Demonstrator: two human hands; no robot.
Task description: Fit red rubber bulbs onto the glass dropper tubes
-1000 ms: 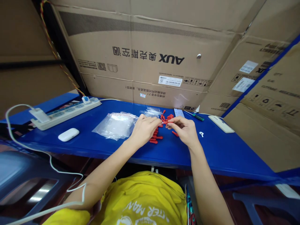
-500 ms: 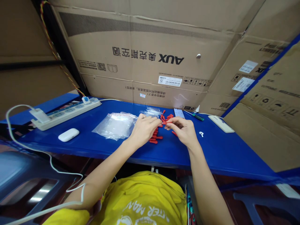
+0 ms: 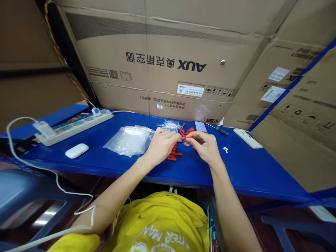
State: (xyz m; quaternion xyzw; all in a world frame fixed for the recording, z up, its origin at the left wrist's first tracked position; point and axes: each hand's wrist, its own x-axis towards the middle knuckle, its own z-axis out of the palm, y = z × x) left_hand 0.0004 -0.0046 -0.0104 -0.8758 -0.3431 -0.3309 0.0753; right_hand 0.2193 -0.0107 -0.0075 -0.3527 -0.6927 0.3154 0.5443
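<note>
My left hand (image 3: 163, 144) is closed in a pinch, its fingertips meeting those of my right hand. What it pinches is mostly hidden, though a small glint shows at the tips. Between thumb and finger, my right hand (image 3: 204, 144) grips a small red handle (image 3: 188, 137). More club-shaped red handles (image 3: 178, 154) lie in a row below the hands, and others (image 3: 190, 130) are heaped just behind them. Beyond my left hand is a bundle of thin, shiny rods (image 3: 170, 125). Clear plastic bags (image 3: 128, 140) lie in a pile left of that hand.
On the blue table (image 3: 252, 168), a green screwdriver (image 3: 222, 131), a pale phone-like slab (image 3: 247, 138) and a white earbud (image 3: 225, 150) lie to the right. A white earbud case (image 3: 77, 151) and a power strip (image 3: 76, 126) are at left. Cardboard (image 3: 157, 42) walls the back.
Both hands stay almost in place. The fingers of my right hand have shifted slightly at the red handle, and the loose pieces have not visibly moved.
</note>
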